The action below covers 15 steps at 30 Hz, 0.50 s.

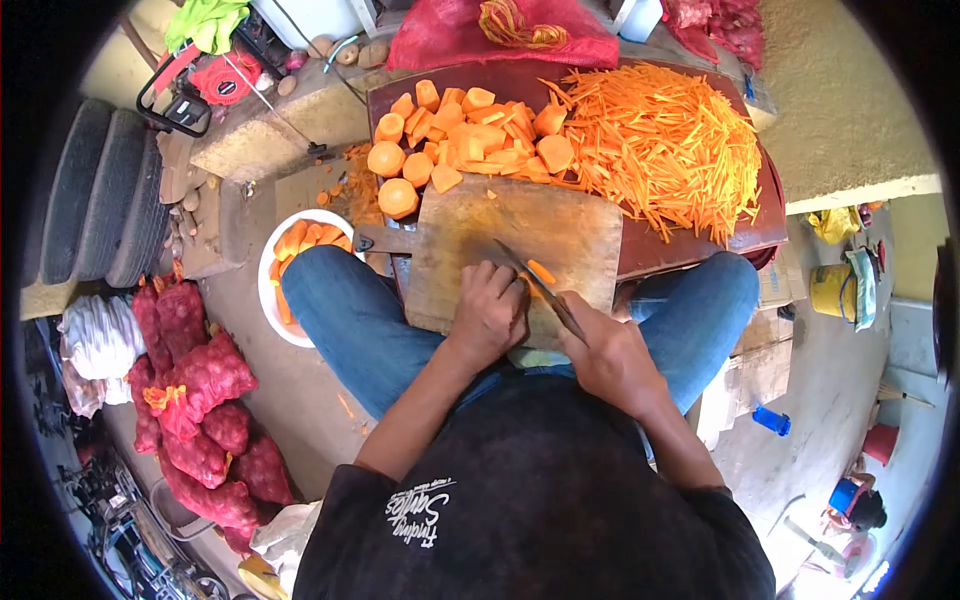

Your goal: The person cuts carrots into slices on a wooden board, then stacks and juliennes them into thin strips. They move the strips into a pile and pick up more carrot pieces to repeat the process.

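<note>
A wooden cutting board [440,240] rests between my knees at the near edge of a dark red table [650,262]. My right hand [612,358] is closed round the handle of a knife [540,284], whose blade points up and left over the board. A small carrot piece [541,271] lies beside the blade. My left hand [490,308] is curled on the board left of the knife, fingers bent; a bit of orange shows at its fingertips, mostly hidden. Beyond the board are cut carrot chunks [480,140] and, to the right, a large heap of thin carrot strips [665,140].
A white basin [268,290] with carrots stands by my left knee. Red mesh sacks [205,460] and tires [95,200] are at the left. A red mesh bag [430,38] lies behind the table. A person [860,508] is at the far lower right.
</note>
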Tool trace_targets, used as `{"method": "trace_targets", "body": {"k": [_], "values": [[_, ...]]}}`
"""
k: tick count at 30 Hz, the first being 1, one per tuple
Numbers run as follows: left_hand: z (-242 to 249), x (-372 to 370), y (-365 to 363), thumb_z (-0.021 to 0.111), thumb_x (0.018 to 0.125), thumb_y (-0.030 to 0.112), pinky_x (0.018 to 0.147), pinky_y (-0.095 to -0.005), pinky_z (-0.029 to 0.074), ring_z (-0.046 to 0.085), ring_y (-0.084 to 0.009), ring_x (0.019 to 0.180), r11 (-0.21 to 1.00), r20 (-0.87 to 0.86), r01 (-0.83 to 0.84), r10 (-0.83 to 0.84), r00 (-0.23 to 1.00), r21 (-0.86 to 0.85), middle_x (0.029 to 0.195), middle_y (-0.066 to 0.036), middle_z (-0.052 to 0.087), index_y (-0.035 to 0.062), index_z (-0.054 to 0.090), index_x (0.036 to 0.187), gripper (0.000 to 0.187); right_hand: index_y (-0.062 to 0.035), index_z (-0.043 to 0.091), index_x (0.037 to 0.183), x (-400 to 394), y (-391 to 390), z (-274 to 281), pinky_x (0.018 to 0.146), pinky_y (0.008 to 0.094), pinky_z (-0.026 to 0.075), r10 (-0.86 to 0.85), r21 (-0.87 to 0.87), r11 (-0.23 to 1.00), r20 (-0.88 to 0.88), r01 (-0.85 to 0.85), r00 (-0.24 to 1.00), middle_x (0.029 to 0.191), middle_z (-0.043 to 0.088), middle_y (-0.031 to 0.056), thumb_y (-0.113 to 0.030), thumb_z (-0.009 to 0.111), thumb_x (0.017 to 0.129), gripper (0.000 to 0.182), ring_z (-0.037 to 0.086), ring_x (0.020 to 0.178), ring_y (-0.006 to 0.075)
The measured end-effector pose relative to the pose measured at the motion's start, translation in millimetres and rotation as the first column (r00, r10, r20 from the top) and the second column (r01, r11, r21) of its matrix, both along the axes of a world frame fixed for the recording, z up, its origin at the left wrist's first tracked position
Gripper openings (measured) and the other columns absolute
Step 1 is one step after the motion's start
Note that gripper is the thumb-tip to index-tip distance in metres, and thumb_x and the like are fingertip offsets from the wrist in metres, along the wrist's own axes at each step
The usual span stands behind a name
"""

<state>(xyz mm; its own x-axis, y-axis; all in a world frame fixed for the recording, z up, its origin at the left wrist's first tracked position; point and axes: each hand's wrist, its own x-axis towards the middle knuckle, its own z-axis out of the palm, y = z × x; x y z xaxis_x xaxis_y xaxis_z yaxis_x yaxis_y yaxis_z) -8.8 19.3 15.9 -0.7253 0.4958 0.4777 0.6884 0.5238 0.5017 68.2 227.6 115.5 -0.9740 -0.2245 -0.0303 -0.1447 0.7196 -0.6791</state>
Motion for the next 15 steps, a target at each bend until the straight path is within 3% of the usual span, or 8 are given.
{"method": "trace_targets", "body": {"k": [3, 15], "values": [[-1.4, 1.5, -1.1, 0.078, 0.075, 0.005, 0.083, -0.0478, 0.044, 0.058, -0.0352, 0.093, 1.0, 0.002, -0.003, 0.003, 1.0, 0.017, 0.097, -0.013, 0.061, 0.0004, 0.073, 0.092, 0.018, -0.0032, 0.06, 0.135, 13.4, 0.7, -2.2, 0.075, 0.0557, 0.058, -0.032, 0.002, 0.999, 0.05, 0.032, 0.998, 0.094, 0.071, 0.0277, -0.008, 0.07, 0.102, 0.034, 0.072, 0.091, 0.0511], [2.2, 3.2, 0.5, 0.076, 0.076, 0.005, 0.083, -0.0478, 0.044, 0.058, -0.035, 0.094, 1.0, 0.007, -0.018, 0.018, 1.0, -0.006, 0.095, -0.014, 0.06, 0.0001, 0.073, 0.091, 0.017, -0.0042, 0.061, 0.138, -0.8, -6.4, -5.3, 0.075, 0.0561, 0.057, -0.006, 0.015, 1.0, -0.046, 0.007, 0.999, 0.097, 0.073, 0.027, -0.007, 0.072, 0.101, 0.039, 0.073, 0.091, 0.051]]}}
